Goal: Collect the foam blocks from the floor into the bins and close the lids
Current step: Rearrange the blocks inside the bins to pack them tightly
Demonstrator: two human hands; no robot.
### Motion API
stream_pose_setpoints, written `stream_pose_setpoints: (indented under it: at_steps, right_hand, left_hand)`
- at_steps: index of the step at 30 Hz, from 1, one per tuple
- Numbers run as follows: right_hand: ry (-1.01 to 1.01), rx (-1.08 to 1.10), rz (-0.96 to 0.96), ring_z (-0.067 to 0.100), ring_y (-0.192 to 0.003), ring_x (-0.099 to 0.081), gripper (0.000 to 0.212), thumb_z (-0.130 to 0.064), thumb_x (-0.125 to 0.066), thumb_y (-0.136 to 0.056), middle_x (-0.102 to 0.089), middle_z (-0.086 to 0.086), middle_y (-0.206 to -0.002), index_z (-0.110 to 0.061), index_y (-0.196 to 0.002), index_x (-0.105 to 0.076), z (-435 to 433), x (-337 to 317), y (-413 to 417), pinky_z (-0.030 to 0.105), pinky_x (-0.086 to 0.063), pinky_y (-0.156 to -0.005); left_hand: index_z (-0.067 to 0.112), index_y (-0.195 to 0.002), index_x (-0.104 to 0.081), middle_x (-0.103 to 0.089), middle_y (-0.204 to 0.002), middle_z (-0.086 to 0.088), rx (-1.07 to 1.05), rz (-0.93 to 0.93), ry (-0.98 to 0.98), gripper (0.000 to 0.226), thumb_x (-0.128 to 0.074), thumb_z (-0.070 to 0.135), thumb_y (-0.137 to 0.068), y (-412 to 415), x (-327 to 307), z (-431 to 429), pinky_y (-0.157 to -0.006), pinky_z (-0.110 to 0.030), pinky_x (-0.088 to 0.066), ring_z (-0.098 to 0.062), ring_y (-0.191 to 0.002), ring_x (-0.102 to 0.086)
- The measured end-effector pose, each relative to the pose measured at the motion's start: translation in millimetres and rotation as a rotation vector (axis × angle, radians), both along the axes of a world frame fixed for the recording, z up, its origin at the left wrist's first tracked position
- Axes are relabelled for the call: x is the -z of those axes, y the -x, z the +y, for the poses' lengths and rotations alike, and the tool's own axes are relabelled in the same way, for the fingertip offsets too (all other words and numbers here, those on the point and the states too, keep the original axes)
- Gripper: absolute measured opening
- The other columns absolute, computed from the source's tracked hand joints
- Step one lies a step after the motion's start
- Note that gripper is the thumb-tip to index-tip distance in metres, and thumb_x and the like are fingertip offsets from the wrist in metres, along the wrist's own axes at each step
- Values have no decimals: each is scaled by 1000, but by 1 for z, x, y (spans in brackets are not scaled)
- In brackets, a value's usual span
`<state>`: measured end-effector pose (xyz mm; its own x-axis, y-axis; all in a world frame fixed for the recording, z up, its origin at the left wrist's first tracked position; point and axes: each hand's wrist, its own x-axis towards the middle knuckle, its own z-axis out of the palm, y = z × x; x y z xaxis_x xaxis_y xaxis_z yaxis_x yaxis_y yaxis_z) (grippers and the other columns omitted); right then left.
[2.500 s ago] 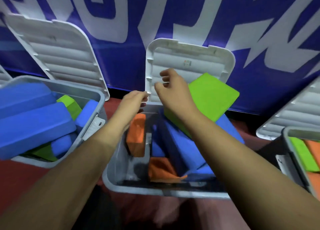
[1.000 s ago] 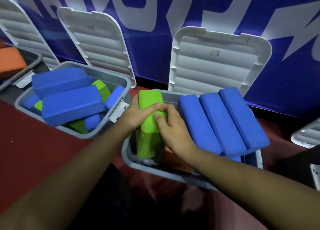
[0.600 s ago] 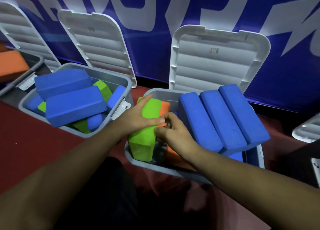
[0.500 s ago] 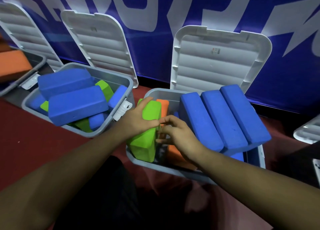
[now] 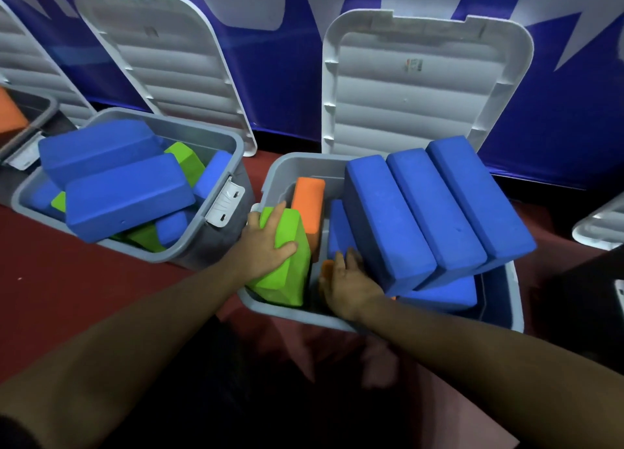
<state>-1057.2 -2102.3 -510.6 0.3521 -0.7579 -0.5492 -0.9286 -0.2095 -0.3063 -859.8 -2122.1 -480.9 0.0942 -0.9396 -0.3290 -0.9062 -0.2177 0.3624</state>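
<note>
A grey bin (image 5: 499,317) stands in front of me with its white lid (image 5: 422,87) propped open against the wall. My left hand (image 5: 263,242) lies on top of a green foam block (image 5: 287,280) at the bin's left end, fingers wrapped over it. An orange block (image 5: 309,198) stands just behind the green one. Three blue blocks (image 5: 435,212) lie side by side, tilted, across the bin's right half. My right hand (image 5: 347,280) reaches down inside the bin beside them, fingers spread near an orange piece (image 5: 327,267); I cannot tell whether it grips anything.
A second grey bin (image 5: 189,246) to the left holds several blue and green blocks, its lid (image 5: 162,67) open against the blue banner wall. Another bin with an orange block (image 5: 10,114) is at the far left. A white lid (image 5: 601,225) lies at the right edge. The floor is red.
The green block has tipped lower into the bin's left end under my left hand. My right hand has left it and dropped deeper into the bin next to the blue blocks.
</note>
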Motion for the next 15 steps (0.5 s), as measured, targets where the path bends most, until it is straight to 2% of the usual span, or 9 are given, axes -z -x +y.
stream_pose_setpoints:
  at_steps: [2,3,5,7,10,15]
  right_hand:
    - [-26,55,-17,40,-150,10,70,-37,-27,-106,7,29,-160,8,-152,-1,5,13,2,45,-2,-122]
    - [-19,75,-36,37,-150,12,71,-37,-27,-106,11,27,-161,8,-153,2,8,22,2,42,0,-121]
    - [10,89,-61,33,-151,14,71,-38,-25,-106,14,24,-162,7,-153,3,12,29,0,39,1,-121]
    - [60,85,-74,32,-151,14,72,-41,-23,-106,13,24,-162,7,-153,2,14,30,-1,38,3,-123]
    - [93,101,-118,28,-151,14,76,-47,-24,-105,11,21,-163,5,-154,1,15,38,4,38,2,-123]
    - [164,80,-152,24,-151,17,76,-48,-25,-104,11,18,-164,1,-155,3,24,42,9,33,11,-121]
  left_hand:
    - [14,-154,-25,-19,-157,-25,170,-157,207,88,-45,59,-81,1,14,-1,-114,-54,-28,-45,-139,-29]
    - [4,-152,-28,-19,-159,-23,261,-188,264,90,-40,58,-81,4,19,-3,-115,-54,-28,-43,-143,-26]
    - [-3,-152,-23,-14,-161,-20,366,-166,283,91,-35,55,-83,15,30,-6,-121,-48,-17,-36,-150,-12]
    - [3,-154,-20,-10,-162,-21,405,-150,280,89,-34,54,-83,18,43,-10,-122,-47,-12,-36,-150,-3]
    - [19,-155,-23,-15,-160,-24,447,-197,295,78,-41,51,-87,4,68,-12,-117,-58,-23,-43,-149,-9]
    - [12,-154,-28,-18,-158,-30,527,-268,272,73,-36,54,-95,22,104,-12,-120,-56,-16,-45,-148,-7]
